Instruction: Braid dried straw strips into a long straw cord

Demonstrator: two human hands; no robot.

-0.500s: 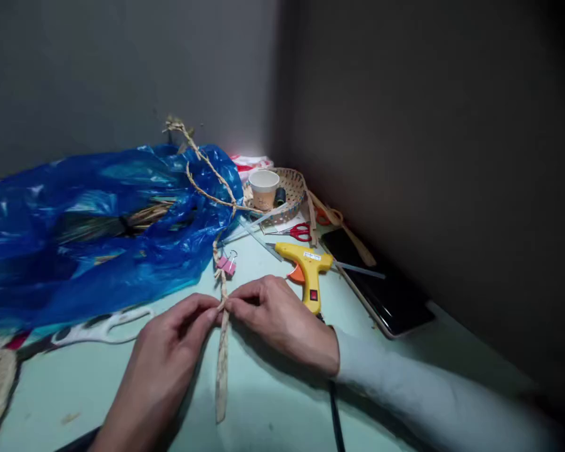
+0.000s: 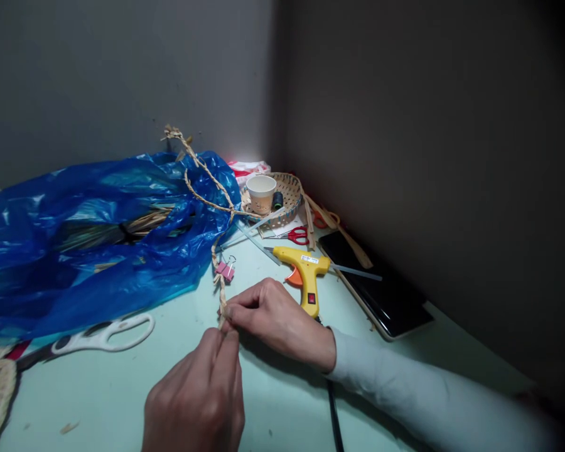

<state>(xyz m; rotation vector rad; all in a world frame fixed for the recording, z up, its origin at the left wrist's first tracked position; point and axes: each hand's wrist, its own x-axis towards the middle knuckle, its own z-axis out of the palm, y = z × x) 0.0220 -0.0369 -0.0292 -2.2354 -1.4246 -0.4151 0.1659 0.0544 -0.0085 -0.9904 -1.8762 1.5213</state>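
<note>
A thin braided straw cord (image 2: 223, 290) runs from the back of the table toward me. My right hand (image 2: 268, 317) pinches it between thumb and fingertips below a pink binder clip (image 2: 225, 270), which is fixed on the cord. Just nearer to me, my left hand (image 2: 200, 389) is closed on the cord's lower strip, its fingertips close to the right hand's. The strip's loose end is hidden behind the left hand. To the right of the clip lies a yellow glue gun (image 2: 309, 270) with an orange trigger and a glue stick in its back.
A blue plastic bag (image 2: 98, 251) with straw inside fills the left. White-handled scissors (image 2: 106, 333) lie before it. Farther back are a woven basket (image 2: 289, 191), a paper cup (image 2: 261, 194) and red scissors (image 2: 299, 235). A black phone (image 2: 381, 295) lies at right.
My left hand has moved down toward me and turned, covering the strip's end that showed before. My right hand keeps its pinch in nearly the same place.
</note>
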